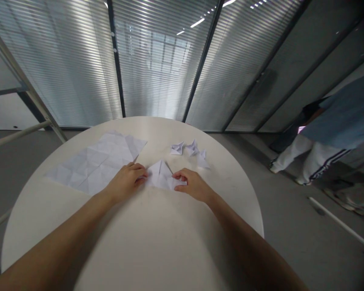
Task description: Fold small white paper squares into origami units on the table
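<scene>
Between both grips, flat on the round table (166, 242), a white folded paper (160, 174), peaked on the far side, with a straight crease running down from the tip. At its left edge, the left hand (130, 176), fingers bent and bunched toward the thumb, apparently pinching the paper, how firmly hard to tell. At its right corner, the right hand (193, 184), thumb below and fingers above, with the corner lightly nipped between. For clean creasing, best to keep both corners level, match edges before pressing, work outward from the middle line, and avoid tugging, for fear of skewing or tearing something so thin. Just beyond the right grip, three small folded pieces (177, 149), sharp-pointed, faceted, with little shadowed hollows. Left of the left grip and beyond, a broad spread of creased paper (94, 163), matte, crossed by a web of fold lines. Beneath both grips, smooth, pale tabletop with a soft sheen. Far ahead of them, slatted blinds (157, 81) between dark uprights; well off to the right, a person (346, 117) in blue top and striped white trousers.
</scene>
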Action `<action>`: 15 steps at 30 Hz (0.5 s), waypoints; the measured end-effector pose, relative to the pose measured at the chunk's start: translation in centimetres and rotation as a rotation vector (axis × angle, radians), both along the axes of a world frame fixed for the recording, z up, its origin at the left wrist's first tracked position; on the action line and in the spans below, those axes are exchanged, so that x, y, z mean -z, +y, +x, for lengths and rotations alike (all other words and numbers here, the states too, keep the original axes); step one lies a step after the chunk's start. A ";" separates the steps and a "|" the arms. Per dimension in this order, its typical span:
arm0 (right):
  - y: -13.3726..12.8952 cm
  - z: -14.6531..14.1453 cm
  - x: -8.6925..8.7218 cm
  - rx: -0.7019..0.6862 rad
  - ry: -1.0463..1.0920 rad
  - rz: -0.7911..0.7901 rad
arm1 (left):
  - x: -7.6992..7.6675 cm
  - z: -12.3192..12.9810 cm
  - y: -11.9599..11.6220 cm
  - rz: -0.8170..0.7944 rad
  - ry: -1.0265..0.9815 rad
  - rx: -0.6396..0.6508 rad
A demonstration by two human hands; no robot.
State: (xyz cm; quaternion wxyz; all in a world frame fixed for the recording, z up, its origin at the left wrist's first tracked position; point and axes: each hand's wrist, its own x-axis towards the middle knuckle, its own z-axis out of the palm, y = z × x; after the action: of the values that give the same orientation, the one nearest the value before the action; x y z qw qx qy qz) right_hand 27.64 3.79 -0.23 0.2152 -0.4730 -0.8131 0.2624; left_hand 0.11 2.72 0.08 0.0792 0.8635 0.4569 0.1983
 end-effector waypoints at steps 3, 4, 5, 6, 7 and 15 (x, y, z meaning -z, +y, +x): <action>-0.4 -0.2 -0.5 -0.003 -0.042 0.036 | -0.1 0.0 0.1 0.014 0.058 -0.061; -0.5 -0.3 -0.8 0.003 -0.063 0.054 | -0.2 0.0 0.2 0.018 0.070 -0.068; -0.6 -0.4 -1.0 0.004 -0.082 0.065 | -0.3 0.0 0.2 0.018 0.080 -0.064; -0.8 -0.4 -1.3 0.000 -0.093 0.070 | -0.5 -0.1 0.2 0.010 0.084 -0.053; -0.9 -0.5 -1.5 -0.011 -0.097 0.071 | -0.7 -0.1 0.1 -0.003 0.085 -0.040; -1.3 0.2 -2.1 -0.243 -0.121 0.220 | -2.1 -0.2 -0.8 -0.003 0.167 0.099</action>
State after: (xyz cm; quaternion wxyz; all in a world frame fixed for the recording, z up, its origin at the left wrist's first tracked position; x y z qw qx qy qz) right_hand 27.80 2.53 1.86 0.1831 -0.3596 -0.8996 0.1669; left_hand -0.05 1.95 2.17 0.0517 0.8984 0.4191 0.1209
